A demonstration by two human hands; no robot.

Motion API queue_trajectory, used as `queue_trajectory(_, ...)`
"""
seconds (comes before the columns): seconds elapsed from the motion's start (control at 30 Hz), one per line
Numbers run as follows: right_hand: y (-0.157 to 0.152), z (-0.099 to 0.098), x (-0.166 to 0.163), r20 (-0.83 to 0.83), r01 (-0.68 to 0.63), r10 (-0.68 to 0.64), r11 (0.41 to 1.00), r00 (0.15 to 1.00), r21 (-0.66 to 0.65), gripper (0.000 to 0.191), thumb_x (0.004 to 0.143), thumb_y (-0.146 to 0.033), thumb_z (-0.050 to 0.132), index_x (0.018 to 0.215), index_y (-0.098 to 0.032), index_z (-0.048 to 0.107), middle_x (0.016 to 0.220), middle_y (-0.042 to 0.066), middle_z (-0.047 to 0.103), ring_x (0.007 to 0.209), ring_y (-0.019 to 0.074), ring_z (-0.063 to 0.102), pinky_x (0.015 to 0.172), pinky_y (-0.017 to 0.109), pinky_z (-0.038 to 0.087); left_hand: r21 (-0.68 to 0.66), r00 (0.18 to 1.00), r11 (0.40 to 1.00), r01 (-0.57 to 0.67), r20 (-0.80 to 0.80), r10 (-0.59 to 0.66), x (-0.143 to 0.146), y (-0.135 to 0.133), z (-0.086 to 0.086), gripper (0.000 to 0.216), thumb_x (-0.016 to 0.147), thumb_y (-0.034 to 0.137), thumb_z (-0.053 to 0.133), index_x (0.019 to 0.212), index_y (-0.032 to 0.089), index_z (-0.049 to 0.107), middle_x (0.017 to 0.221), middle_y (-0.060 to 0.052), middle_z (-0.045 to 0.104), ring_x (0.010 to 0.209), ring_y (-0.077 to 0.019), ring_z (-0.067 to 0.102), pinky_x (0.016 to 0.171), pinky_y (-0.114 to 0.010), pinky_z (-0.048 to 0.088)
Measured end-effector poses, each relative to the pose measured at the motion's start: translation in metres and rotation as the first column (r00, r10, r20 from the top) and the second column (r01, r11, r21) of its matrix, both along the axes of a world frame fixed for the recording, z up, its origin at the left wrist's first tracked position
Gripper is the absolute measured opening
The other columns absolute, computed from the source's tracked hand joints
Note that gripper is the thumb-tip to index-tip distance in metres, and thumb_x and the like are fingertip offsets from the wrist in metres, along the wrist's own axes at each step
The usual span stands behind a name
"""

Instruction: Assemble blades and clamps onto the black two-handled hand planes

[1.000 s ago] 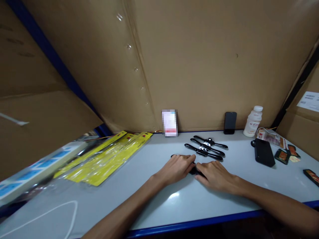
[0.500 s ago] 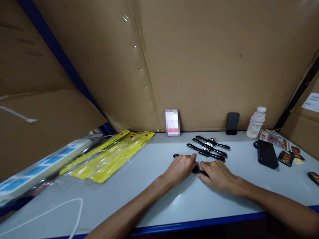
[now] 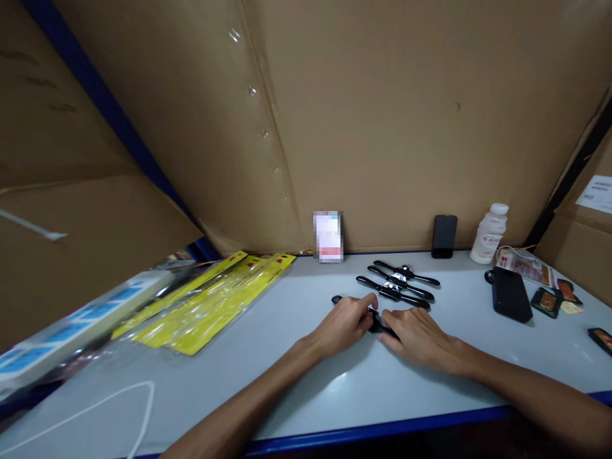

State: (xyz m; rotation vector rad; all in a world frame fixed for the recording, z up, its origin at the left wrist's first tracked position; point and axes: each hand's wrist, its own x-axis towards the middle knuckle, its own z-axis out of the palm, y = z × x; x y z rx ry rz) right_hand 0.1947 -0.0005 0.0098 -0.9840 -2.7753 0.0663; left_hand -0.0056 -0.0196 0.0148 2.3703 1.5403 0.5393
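Note:
Between both hands, low over the grey table, is a black spokeshave [image 3: 374, 323] with a bit of bright metal at its middle. My left hand [image 3: 348, 322] wraps its left handle, whose rounded tip pokes out beyond the knuckles; thumb and forefinger are bent at the middle of the tool. Around the right handle my right hand [image 3: 410, 331] is closed, thumb underneath. Much of the tool is covered by fingers. Just behind the hands lie three more black spokeshaves, the nearest spokeshave [image 3: 393, 292] slightly apart from my fingers.
Yellow-backed clear plastic packages [image 3: 210, 306] lie at left beside a white power strip [image 3: 86, 325]. A lit phone [image 3: 328, 236] and a dark phone [image 3: 444, 236] lean on the cardboard wall. At right are a bottle [image 3: 489, 234], a black case [image 3: 511, 294] and small food packets [image 3: 546, 302].
My left thumb and forefinger have shifted at the spokeshave's middle, baring a little more metal. Both hands still grip it. The view has moved slightly.

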Motion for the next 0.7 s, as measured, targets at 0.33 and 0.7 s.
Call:
queue_trajectory(0.33, 0.0, 0.002, 0.0, 0.016, 0.006, -0.006, 1.0, 1.0, -0.022, 0.022, 0.097, -0.037, 0.053, 0.101, -0.017, 0.063, 0.087, 0.005, 0.072, 0.069, 0.0198, 0.064, 0.057, 0.032, 0.031, 0.039, 0.983, 0.99, 0.136, -0.131, -0.13, -0.016, -0.001, 0.014, 0.012, 0.087, 0.011, 0.048, 0.089, 0.019, 0.057, 0.086, -0.002, 0.064, 0.074, -0.0163, 0.058, 0.063, -0.026, 0.037)
queue_trajectory(0.7, -0.002, 0.002, -0.002, 0.018, 0.013, -0.012, 1.0, 1.0, -0.027, 0.021, 0.096, -0.034, 0.053, 0.1, -0.017, 0.063, 0.091, 0.006, 0.073, 0.07, 0.0201, 0.065, 0.059, 0.033, 0.035, 0.12, 0.913, 0.991, -0.052, -0.397, 0.096, 0.006, -0.001, 0.003, 0.026, 0.1, 0.031, 0.042, 0.083, 0.018, 0.057, 0.082, -0.006, 0.069, 0.071, -0.0212, 0.065, 0.062, -0.03, 0.039)
